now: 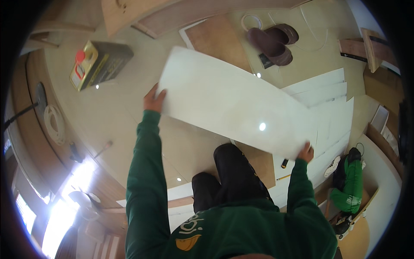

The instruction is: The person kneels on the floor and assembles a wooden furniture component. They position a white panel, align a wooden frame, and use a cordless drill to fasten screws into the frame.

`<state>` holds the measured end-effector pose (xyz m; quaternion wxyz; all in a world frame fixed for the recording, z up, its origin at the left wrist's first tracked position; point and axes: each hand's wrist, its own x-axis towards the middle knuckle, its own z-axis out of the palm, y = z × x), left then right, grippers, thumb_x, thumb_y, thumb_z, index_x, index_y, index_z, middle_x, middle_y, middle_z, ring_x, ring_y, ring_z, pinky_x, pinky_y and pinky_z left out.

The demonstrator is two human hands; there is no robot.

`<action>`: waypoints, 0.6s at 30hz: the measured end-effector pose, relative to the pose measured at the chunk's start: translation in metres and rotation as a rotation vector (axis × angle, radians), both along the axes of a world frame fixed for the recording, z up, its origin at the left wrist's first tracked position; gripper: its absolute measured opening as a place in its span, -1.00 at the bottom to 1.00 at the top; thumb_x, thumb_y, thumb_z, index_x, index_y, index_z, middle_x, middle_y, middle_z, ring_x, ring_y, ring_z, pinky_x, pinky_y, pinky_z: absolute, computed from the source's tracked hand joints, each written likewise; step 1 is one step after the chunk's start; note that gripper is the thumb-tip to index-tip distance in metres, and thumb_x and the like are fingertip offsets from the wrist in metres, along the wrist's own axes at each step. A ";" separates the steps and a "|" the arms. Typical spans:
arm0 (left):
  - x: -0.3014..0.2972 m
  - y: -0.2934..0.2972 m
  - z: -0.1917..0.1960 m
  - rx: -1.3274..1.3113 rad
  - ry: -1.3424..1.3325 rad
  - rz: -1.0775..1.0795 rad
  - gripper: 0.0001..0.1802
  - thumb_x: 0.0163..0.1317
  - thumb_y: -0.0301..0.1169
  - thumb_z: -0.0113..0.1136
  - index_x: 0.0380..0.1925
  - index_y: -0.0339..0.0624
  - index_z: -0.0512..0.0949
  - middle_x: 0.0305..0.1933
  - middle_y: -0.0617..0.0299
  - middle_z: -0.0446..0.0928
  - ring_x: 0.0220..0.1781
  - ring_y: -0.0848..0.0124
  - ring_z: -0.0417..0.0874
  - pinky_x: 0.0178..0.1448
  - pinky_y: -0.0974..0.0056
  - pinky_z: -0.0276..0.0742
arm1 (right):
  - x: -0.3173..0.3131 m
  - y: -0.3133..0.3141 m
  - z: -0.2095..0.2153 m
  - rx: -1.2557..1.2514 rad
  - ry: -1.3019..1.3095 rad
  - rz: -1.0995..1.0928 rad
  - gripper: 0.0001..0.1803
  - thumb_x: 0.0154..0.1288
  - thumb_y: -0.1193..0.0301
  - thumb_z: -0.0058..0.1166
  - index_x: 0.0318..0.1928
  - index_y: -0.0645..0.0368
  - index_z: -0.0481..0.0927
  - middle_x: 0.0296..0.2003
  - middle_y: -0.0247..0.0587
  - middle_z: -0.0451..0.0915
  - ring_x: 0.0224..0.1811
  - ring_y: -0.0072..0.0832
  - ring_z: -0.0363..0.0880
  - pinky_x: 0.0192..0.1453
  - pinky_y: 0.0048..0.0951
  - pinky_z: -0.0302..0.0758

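The sheet (233, 101), white and long, hangs in the air in front of you, above the floor (108, 116), tilted from upper left to lower right. Your right hand (306, 152) is closed on its near right corner, your left hand (153, 98) is closed on its far left edge. More white strips (332, 93) lie on the floor to the right, a pencil (283, 177) near them. Farther off sit a tin can (100, 64) and two slippers (274, 41).
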<state>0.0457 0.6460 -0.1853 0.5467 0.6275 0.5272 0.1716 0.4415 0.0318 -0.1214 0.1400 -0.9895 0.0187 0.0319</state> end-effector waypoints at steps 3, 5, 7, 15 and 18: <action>0.112 0.021 0.022 0.247 0.294 -0.209 -0.45 0.21 -0.03 0.26 0.12 -0.08 0.58 0.01 -0.09 0.63 0.05 0.02 0.64 0.18 0.09 0.51 | -0.058 0.002 0.029 0.026 0.006 -0.299 -0.32 0.34 -0.08 0.02 -0.15 0.46 0.60 -0.26 0.22 0.64 -0.22 0.01 0.58 -0.04 -0.14 0.50; 0.177 0.029 0.035 0.300 0.439 -0.279 -0.48 0.22 0.06 0.20 0.08 0.03 0.61 -0.07 -0.03 0.65 0.00 0.00 0.64 0.12 0.04 0.52 | -0.094 -0.027 0.004 -0.055 -0.061 -0.413 -0.32 0.34 -0.08 0.03 -0.17 0.47 0.59 -0.26 0.23 0.63 -0.26 0.02 0.55 -0.06 -0.13 0.49; 0.227 0.030 0.030 0.413 0.582 -0.371 -0.52 0.24 0.08 0.17 0.03 0.08 0.64 -0.15 0.05 0.68 -0.02 0.04 0.63 0.09 0.02 0.52 | -0.137 -0.029 -0.008 -0.105 0.018 -0.489 -0.32 0.34 -0.07 0.04 -0.14 0.48 0.58 -0.24 0.25 0.63 -0.22 0.04 0.56 -0.03 -0.11 0.48; 0.263 0.028 -0.049 0.806 0.549 -0.434 -0.50 0.36 -0.06 0.07 0.25 0.07 0.45 0.34 0.09 0.35 0.39 0.05 0.27 0.37 -0.10 0.19 | -0.236 -0.007 -0.098 0.190 0.282 -0.761 -0.13 0.02 -0.13 0.37 -0.01 0.50 0.49 -0.10 0.12 0.61 -0.10 -0.12 0.61 0.02 -0.20 0.53; 0.268 0.013 -0.066 0.797 0.578 -0.366 -0.48 0.39 -0.10 0.01 0.31 0.03 0.38 0.32 0.09 0.36 0.40 0.03 0.26 0.40 -0.12 0.13 | -0.239 -0.020 -0.118 0.154 0.207 -0.959 -0.09 -0.05 -0.14 0.43 0.03 0.44 0.51 -0.26 -0.09 0.60 -0.30 -0.40 0.56 -0.30 -0.37 0.53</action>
